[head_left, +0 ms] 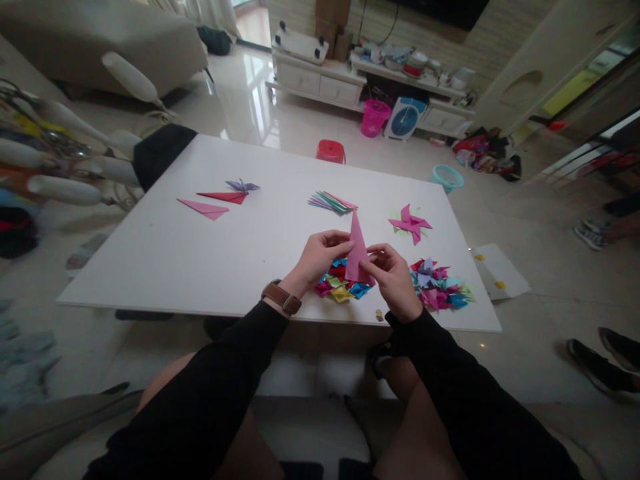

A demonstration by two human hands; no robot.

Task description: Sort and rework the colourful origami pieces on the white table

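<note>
A pink folded paper [357,252], long and pointed at its far end, is held up between my two hands. My left hand [324,257] pinches its left edge between thumb and fingers. At the lower right edge, my right hand [395,277] grips the same paper. Beneath and behind it lies a pile of colourful folded paper pieces [341,293], partly hidden by the paper. Another such pile [440,287] rests just right of my right hand. Beyond the paper's tip, a fanned bundle of narrow paper pieces [330,201] lies on the white table [225,267].
Left on the table are a pink folded paper [204,209], a red one [225,197] and a purple paper crane [243,187]. A pink paper pinwheel [411,224] lies at the right. A red stool [331,151] stands past the far edge. Another person's shoes [600,365] show at right.
</note>
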